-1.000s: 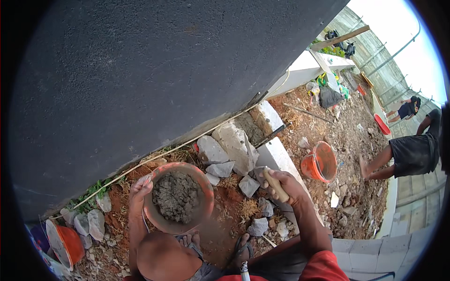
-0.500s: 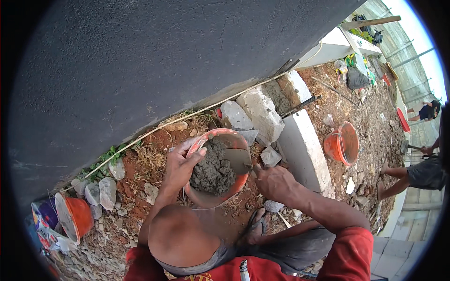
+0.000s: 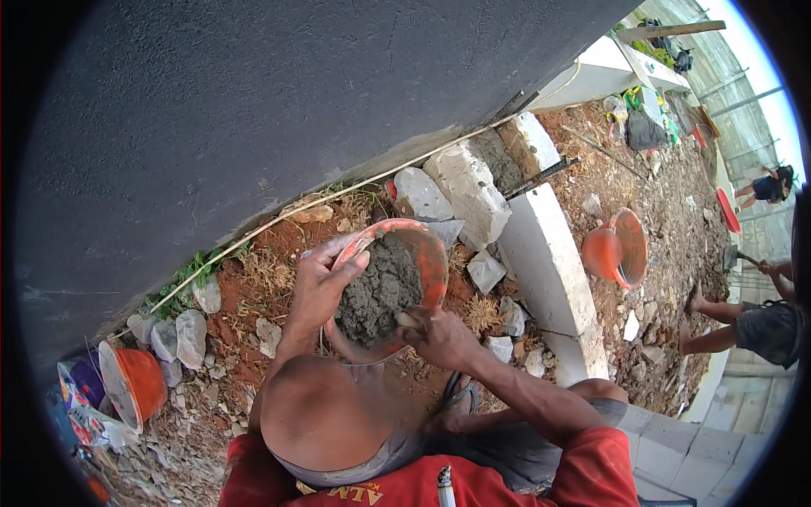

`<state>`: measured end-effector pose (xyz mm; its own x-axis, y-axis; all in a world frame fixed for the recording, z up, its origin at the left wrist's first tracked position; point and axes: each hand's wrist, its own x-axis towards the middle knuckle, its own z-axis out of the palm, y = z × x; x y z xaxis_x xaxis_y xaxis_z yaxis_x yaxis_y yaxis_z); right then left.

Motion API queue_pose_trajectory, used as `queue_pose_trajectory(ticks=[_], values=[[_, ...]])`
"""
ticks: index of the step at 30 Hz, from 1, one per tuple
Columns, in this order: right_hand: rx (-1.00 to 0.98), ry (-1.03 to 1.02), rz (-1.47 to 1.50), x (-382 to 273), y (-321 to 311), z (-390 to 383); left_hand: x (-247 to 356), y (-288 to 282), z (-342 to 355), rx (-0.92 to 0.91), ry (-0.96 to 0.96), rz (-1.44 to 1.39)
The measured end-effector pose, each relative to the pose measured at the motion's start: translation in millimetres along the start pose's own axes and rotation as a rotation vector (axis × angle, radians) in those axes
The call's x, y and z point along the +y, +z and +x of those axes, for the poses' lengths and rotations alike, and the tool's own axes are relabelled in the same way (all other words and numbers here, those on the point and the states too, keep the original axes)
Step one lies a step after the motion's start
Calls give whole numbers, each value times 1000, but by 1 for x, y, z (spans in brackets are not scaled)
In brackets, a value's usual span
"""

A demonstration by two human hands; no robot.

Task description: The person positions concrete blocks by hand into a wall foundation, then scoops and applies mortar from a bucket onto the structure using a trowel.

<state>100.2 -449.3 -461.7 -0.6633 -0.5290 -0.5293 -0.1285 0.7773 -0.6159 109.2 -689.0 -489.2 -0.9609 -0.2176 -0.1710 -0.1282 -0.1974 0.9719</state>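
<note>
Near the centre of the frame, I'm having the left hand (image 3: 325,275) grip the orange bucket (image 3: 435,269), its thumb lying over the rim. Grey mortar (image 3: 378,291) is filling much of it. The right hand (image 3: 443,336) is wrapping snugly around a tool handle (image 3: 410,319) at the bucket's lower right; the tool's far end is hiding from my camera. Another tub (image 3: 601,253) is sitting right of centre.

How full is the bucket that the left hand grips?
Partly full: grey mortar lies in the bucket, whose inside shows bare along its right side.
</note>
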Motion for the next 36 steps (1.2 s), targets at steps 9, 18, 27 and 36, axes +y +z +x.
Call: queue_pose_trajectory(ticks=[9,18,27,36], values=[[38,-73,312,-6,7,-12,-8,-11,11,78,26,-183],[15,76,493,-7,-50,-32,-37,-64,21,181,18,-171],[-103,143,1486,77,-179,25,-46,-76,18,192,17,-203],[314,231,1139,120,-153,25,-66,-89,10,229,4,-233]])
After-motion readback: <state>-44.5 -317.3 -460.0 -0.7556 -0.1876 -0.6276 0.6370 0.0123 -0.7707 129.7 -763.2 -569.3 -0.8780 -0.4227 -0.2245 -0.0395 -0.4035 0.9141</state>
